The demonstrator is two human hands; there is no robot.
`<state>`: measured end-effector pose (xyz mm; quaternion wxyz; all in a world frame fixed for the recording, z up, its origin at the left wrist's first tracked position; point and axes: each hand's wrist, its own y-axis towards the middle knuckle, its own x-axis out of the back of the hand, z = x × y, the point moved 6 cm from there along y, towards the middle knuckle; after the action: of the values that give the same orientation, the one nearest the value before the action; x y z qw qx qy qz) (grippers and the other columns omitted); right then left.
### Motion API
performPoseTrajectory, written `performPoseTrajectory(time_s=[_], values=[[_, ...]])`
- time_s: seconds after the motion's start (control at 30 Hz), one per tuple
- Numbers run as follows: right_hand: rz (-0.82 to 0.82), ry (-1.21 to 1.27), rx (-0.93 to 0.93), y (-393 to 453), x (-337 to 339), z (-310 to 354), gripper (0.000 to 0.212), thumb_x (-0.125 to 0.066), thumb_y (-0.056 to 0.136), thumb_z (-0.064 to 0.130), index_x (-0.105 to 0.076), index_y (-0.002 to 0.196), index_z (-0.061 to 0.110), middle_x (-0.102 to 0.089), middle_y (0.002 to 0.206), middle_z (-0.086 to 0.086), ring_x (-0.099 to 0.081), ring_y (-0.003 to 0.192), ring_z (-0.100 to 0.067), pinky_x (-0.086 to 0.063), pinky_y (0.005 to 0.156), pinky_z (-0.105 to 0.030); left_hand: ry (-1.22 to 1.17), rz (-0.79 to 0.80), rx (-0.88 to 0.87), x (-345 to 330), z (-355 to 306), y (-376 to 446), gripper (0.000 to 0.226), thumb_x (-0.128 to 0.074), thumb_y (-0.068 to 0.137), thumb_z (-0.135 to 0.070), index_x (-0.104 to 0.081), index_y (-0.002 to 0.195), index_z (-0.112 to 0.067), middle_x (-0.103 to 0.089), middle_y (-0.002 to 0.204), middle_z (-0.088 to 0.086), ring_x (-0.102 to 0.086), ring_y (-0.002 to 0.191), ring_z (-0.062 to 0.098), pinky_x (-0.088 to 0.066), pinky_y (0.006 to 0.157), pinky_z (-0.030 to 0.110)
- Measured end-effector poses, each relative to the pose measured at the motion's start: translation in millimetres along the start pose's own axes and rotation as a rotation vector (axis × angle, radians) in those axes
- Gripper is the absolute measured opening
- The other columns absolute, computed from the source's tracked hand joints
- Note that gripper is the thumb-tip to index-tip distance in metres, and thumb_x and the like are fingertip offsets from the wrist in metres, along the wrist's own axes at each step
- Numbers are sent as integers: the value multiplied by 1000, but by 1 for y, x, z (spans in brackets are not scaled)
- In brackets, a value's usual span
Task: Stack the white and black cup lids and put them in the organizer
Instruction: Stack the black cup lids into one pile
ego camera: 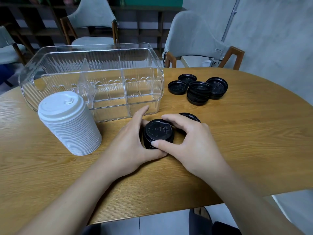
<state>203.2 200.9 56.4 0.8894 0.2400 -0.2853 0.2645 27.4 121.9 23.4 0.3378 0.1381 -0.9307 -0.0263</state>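
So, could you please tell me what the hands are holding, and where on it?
Both hands, left and right, hold a short black lid stack by its sides; the right grip pinches the rim.

Both hands hold a short stack of black lids [158, 133] on the desk [237, 133]: the left hand [133, 141] cups its left side, the right hand [189, 141] pinches it from the right. A tall stack of white lids [67, 122] stands to the left, just before the clear organizer [91, 73]. More black lids [198, 89] lie loose and stacked at the far right. One black lid [190, 116] peeks from behind the right hand.
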Motion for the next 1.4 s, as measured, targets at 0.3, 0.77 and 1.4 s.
performPoseTrajectory(time_s=[0.3, 0.77, 1.4], values=[[41, 97, -52, 2, 0, -4, 70, -99, 75, 46, -70, 138, 42, -71, 127, 35, -60, 126, 18, -45, 110, -12, 38, 9, -17, -1, 1, 0, 129, -99, 72, -62, -17, 172, -53, -64, 137, -27, -58, 137, 0, -45, 120, 34], [-108, -10, -24, 7, 32, -14, 34, -73, 104, 36, -75, 138, 31, -73, 128, 23, -65, 122, 8, -50, 108, -19, 40, -63, -110, 5, -11, -3, 82, -85, 83, -70, -58, 156, -41, -62, 146, -29, -56, 140, -6, -43, 118, 19], [-152, -409, -33, 10, 26, -31, 6, -77, 101, 34, -76, 96, 31, -67, 98, 17, -58, 100, -12, -36, 105, -36, 4, -120, -79, 9, -13, -3, 70, -78, 90, -66, -58, 152, -41, -64, 143, -28, -59, 133, -9, -40, 105, 6]])
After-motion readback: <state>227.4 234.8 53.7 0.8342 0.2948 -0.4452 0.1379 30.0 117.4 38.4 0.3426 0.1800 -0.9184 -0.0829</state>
